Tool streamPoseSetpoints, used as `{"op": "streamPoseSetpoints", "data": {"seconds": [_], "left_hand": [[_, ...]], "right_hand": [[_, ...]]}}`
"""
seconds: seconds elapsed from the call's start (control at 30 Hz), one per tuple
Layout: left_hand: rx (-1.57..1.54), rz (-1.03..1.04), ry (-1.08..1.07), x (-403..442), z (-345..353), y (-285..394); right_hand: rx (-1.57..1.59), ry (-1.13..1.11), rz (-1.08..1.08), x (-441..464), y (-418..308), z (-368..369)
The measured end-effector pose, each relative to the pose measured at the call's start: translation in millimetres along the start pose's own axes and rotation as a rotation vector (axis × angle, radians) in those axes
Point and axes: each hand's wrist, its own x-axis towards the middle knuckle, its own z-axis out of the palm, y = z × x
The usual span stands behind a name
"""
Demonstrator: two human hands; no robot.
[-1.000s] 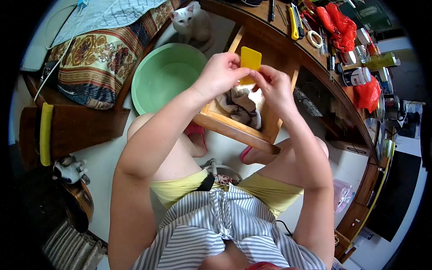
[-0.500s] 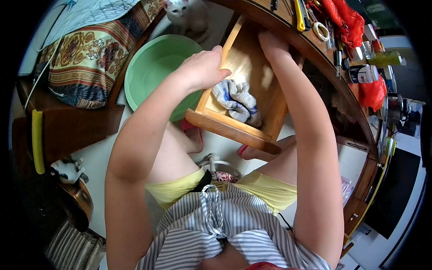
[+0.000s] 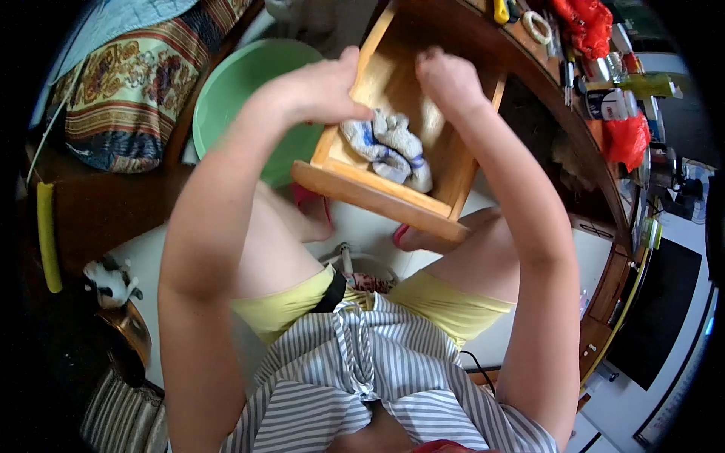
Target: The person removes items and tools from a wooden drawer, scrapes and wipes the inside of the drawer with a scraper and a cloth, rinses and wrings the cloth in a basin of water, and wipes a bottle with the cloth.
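A wooden drawer is pulled out from under a table, in front of my knees. My left hand grips its left side wall, with the thumb on the inner side. Over the back part of the drawer is my right hand, its fingers curled in; anything they hold is too hidden and blurred to make out. A crumpled grey-white cloth with blue marks lies in the front part of the drawer, near my left thumb.
A green basin stands left of the drawer. The table edge above carries red plastic bags, a tape roll and bottles. A black-and-white cat is at the lower left; another pale animal shows behind the basin.
My right hand has drawn back from the deep end of the drawer, and its curled fingers now show. My left hand remains on the side wall. The view has shifted slightly.
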Motion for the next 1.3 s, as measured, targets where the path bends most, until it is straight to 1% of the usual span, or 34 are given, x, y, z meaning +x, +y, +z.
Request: {"op": "streamPoseSetpoints", "data": {"seconds": [0.07,0.13,0.23,0.33,0.37,0.47,0.57,0.6,0.67,0.73,0.8,0.9,0.93,1.0,1.1,1.13,1.2,1.27,1.3], "left_hand": [[0.058,0.0,-0.009,-1,-1,3],[0.125,-0.025,0.058,-3,4,8],[0.155,-0.03,0.09,-4,6,10],[0.122,-0.023,0.055,-4,3,10],[0.128,-0.053,0.01,-5,-1,14],[0.093,-0.013,0.034,-1,4,5],[0.093,-0.016,0.002,0,2,6],[0.107,-0.019,0.011,0,3,5],[0.13,-0.02,0.036,0,4,6],[0.166,-0.03,0.048,-3,2,10],[0.191,-0.046,0.074,-6,3,12],[0.231,-0.062,0.115,-5,6,14],[0.245,-0.067,0.12,-6,6,16],[0.265,-0.083,0.121,-7,7,17],[0.277,-0.098,0.117,-4,5,20],[0.276,-0.102,0.116,-4,5,21],[0.267,-0.104,0.11,-5,5,20],[0.249,-0.095,0.113,-5,4,20],[0.249,-0.099,0.116,-4,3,21]], "right_hand": [[-0.023,-0.005,0.039,5,5,-7],[0.004,-0.064,0.048,19,12,0],[0.05,-0.192,0.217,48,14,8],[-0.19,-0.146,0.176,73,16,41],[-0.027,-0.078,0.235,77,19,55],[0.22,-0.252,0.287,76,25,49],[-0.113,-0.007,-0.031,63,30,64],[-0.058,-0.072,-0.046,56,25,51],[0.044,-0.198,-0.075,30,3,0],[0.001,-0.146,-0.204,-8,-20,-17],[0.079,-0.228,-0.221,-44,-42,-40],[0.145,-0.147,-0.169,-56,-25,-63],[0.059,-0.13,-0.065,-48,-13,-60],[0.026,-0.05,0.104,-32,9,-46],[0.047,-0.278,0.239,-15,19,-34],[0.04,-0.26,0.186,-15,13,-33],[-0.024,-0.33,0.013,-27,-11,-39],[0.022,-0.427,-0.152,-49,-32,-58],[0.063,-0.299,-0.176,-59,-37,-59]]}}
